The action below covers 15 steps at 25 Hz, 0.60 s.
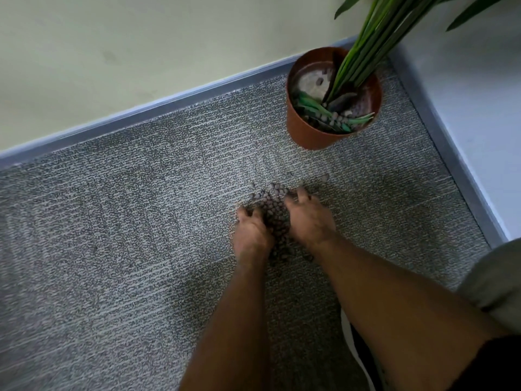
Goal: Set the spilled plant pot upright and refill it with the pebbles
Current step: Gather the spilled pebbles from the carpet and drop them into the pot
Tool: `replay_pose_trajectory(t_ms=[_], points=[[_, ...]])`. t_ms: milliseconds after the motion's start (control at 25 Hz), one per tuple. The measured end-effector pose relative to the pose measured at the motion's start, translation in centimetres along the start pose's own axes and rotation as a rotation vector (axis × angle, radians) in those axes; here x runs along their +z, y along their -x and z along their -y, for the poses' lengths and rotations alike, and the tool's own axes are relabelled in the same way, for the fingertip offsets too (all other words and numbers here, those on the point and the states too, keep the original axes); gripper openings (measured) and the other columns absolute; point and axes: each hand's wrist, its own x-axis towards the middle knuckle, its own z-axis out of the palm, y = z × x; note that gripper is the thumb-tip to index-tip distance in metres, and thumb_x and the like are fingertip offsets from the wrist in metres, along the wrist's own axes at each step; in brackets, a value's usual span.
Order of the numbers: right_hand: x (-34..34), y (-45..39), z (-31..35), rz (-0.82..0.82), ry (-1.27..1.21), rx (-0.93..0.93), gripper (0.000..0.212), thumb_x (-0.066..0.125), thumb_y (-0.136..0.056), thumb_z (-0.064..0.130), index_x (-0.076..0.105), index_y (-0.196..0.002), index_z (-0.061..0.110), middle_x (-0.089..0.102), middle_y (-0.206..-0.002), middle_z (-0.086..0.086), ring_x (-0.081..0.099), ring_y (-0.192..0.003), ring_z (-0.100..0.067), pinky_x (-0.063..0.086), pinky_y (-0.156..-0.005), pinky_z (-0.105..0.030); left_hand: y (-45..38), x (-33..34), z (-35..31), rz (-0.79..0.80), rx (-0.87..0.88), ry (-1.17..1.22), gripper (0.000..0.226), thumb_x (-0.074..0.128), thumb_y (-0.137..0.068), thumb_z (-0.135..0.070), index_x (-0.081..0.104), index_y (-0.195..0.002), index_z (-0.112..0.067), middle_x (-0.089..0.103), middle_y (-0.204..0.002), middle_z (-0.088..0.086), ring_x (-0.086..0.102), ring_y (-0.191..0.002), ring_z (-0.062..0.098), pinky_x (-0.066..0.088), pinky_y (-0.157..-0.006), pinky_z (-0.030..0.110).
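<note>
A terracotta-coloured plant pot [307, 131] stands upright on the grey carpet in the room's corner. Long green leaves [372, 38] rise from it, and a few pebbles lie inside near its front rim. A heap of grey-brown pebbles [272, 204] lies on the carpet in front of the pot. My left hand [251, 235] presses against the heap's left side with curled fingers. My right hand [308, 218] cups the heap's right side, fingers bent over the pebbles. The heap sits squeezed between both hands; part of it is hidden under them.
Grey carpet [112, 235] covers the floor. A pale wall with a grey skirting board [169, 104] runs behind, and a second wall [465, 108] closes the corner on the right. A few stray pebbles [324, 176] lie beyond the heap. My sleeve and a shoe show at the lower right.
</note>
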Motion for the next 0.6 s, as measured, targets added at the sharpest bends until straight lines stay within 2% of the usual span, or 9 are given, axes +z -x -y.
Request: replay_pose_trajectory(t_ms=[120, 200, 280, 400, 560, 600], points=[[0.4, -0.5, -0.5, 0.025, -0.123, 0.088, 0.066, 0.066, -0.09, 0.018, 0.034, -0.148, 0.025, 0.024, -0.158, -0.013, 0.054, -0.124, -0.036, 0.053, -0.092, -0.043, 0.2, 0.4, -0.1, 0.062, 0.07, 0.003, 0.05, 0.058, -0.092, -0.016, 0.05, -0.142, -0.017, 0.051, -0.137, 0.013, 0.063, -0.111, 0.035, 0.055, -0.098, 0.043], [0.9, -0.8, -0.8, 0.036, -0.202, 0.139, 0.062, 0.066, -0.092, 0.02, 0.037, -0.147, 0.023, 0.026, -0.157, -0.015, 0.057, -0.122, -0.038, 0.052, -0.094, -0.041, 0.3, 0.2, -0.3, 0.08, 0.109, -0.009, 0.049, 0.059, -0.09, -0.014, 0.053, -0.139, -0.014, 0.057, -0.132, 0.015, 0.064, -0.111, 0.035, 0.055, -0.097, 0.04], [0.8, -1.1, -0.8, 0.003, -0.273, 0.172, 0.047, 0.064, -0.093, 0.018, 0.048, -0.138, 0.021, 0.034, -0.151, -0.015, 0.061, -0.117, -0.037, 0.052, -0.092, -0.04, 0.1, 0.1, -0.3, 0.092, 0.119, -0.01, 0.04, 0.062, -0.085, -0.012, 0.062, -0.126, -0.012, 0.063, -0.121, 0.015, 0.067, -0.105, 0.034, 0.057, -0.093, 0.039], [0.7, -1.4, -0.7, -0.061, -0.266, 0.124, 0.025, 0.059, -0.091, 0.005, 0.061, -0.114, 0.015, 0.051, -0.131, -0.014, 0.065, -0.103, -0.032, 0.054, -0.087, -0.035, 0.0, 0.1, 0.1, 0.111, 0.089, 0.07, 0.026, 0.064, -0.079, -0.01, 0.07, -0.105, -0.014, 0.071, -0.103, 0.009, 0.071, -0.092, 0.029, 0.06, -0.085, 0.036], [1.1, -1.4, -0.2, -0.056, -0.242, 0.099, 0.025, 0.056, -0.089, 0.002, 0.064, -0.11, 0.014, 0.058, -0.122, -0.011, 0.064, -0.106, -0.032, 0.055, -0.09, -0.038, -0.1, -0.1, 0.4, 0.111, 0.027, 0.207, 0.019, 0.063, -0.08, -0.005, 0.066, -0.085, -0.023, 0.069, -0.082, -0.004, 0.066, -0.074, 0.016, 0.054, -0.068, 0.023], [1.1, -1.4, -0.2, -0.071, -0.24, 0.108, 0.024, 0.056, -0.09, 0.003, 0.065, -0.109, 0.015, 0.061, -0.12, -0.01, 0.065, -0.107, -0.031, 0.055, -0.09, -0.037, 0.0, 0.0, 0.5, 0.104, 0.013, 0.229, 0.02, 0.064, -0.08, -0.004, 0.064, -0.079, -0.024, 0.069, -0.08, -0.005, 0.064, -0.07, 0.015, 0.054, -0.067, 0.023]])
